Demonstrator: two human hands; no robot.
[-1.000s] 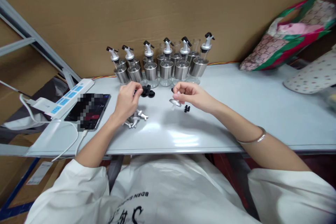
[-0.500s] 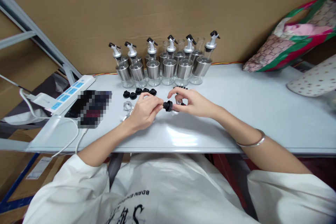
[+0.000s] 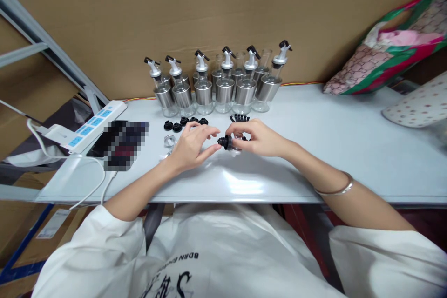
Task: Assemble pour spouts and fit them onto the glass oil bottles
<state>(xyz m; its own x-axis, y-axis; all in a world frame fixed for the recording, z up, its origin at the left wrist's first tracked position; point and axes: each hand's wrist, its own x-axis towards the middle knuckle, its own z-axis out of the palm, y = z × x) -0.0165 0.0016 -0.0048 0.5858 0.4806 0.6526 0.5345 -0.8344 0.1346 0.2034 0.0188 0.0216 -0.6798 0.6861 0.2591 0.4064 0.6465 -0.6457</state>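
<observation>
Between thumb and fingers, my right hand [image 3: 256,138] grips a ribbed black stopper [image 3: 223,141], its narrow end pointing left. Part of it is hidden by the fingers, and some silvery or clear material shows just below them. My left hand [image 3: 195,145] has its fingers spread, with the thumb tip close to the stopper's narrow end; I cannot tell if they touch. Several loose black stoppers [image 3: 177,127] lie beyond my left hand. Silver rings [image 3: 170,140] lie beside it, partly covered. Small black spout pieces [image 3: 240,118] are lined up beyond my right hand.
Glass bottles with steel sleeves [image 3: 204,92] stand along the cardboard wall, the front row topped with pourers. A power strip [image 3: 96,125] and a pixelated dark device [image 3: 125,145] are at left. A patterned bag [image 3: 377,58] and a dotted white object [image 3: 417,102] sit at right.
My left hand has let go of the stopper's narrow end and spread its fingers. My right fingers, apart before, have closed around the wider part.
</observation>
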